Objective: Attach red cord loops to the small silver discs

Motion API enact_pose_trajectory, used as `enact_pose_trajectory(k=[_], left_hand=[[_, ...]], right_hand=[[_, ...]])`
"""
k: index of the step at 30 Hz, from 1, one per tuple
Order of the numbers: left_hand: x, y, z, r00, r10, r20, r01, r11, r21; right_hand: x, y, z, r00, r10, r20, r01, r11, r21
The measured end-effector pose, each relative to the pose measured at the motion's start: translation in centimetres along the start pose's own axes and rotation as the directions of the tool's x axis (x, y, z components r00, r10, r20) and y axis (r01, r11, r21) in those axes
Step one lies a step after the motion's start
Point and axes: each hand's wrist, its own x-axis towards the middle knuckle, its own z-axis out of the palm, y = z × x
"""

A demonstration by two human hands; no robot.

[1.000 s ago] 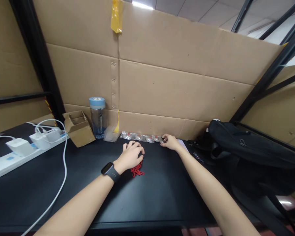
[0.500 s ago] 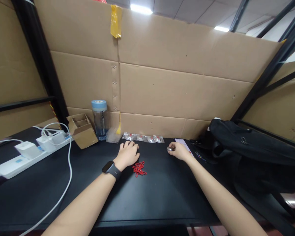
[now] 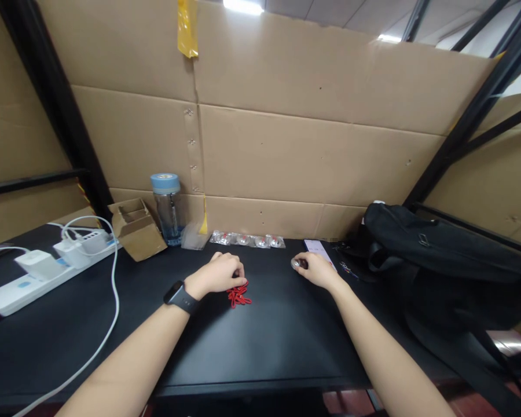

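My left hand (image 3: 219,274), a black smartwatch (image 3: 180,296) on its wrist, rests on the black table (image 3: 264,347) with fingers curled, its tips touching a small pile of red cords (image 3: 238,295). My right hand (image 3: 316,269) lies further right, fingers closed around a small round silvery piece (image 3: 296,263). A row of clear packets with red and silver pieces (image 3: 247,239) lies along the cardboard wall behind both hands.
A blue-capped clear bottle (image 3: 167,206), an open cardboard box (image 3: 138,228) and a clear bag (image 3: 193,237) stand at the back left. A white power strip (image 3: 35,272) with chargers and a white cable (image 3: 99,341) lies left. A phone (image 3: 318,250) and black backpack (image 3: 443,260) sit right.
My right hand drew back from the end of the packet row toward me, now with a small silvery piece in it. My left hand shifted slightly and curled over the red cords.
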Motion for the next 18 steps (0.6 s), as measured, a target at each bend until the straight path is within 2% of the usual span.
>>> enact_pose_trajectory(k=[4,8,11,15,18], left_hand=[[0.3,1.5,1.2,0.997,-0.063,-0.038,0.063,0.998,0.018],[0.5,1.5,1.8,0.997,-0.069,-0.040,0.069,0.998,-0.013],[0.5,1.5,1.6,0.993,-0.066,-0.095,0.059,0.996,-0.074],[0.6,2.2,1.1,0.978,-0.063,-0.198,0.003,0.957,-0.291],[0.9,2.6,1.0,0.961,-0.132,-0.243,0.014,0.900,-0.436]], right_hand=[[-0.1,0.0,0.0,1.000,0.000,-0.011,-0.001,1.000,-0.022],[-0.1,0.1,-0.1,1.000,0.001,-0.024,-0.001,1.000,-0.002],[-0.1,0.1,-0.3,0.998,-0.006,-0.062,0.009,0.999,0.049],[-0.1,-0.7,-0.3,0.987,-0.067,-0.144,0.104,0.958,0.266],[-0.2,-2.2,0.0,0.983,-0.051,-0.179,0.136,0.854,0.502]])
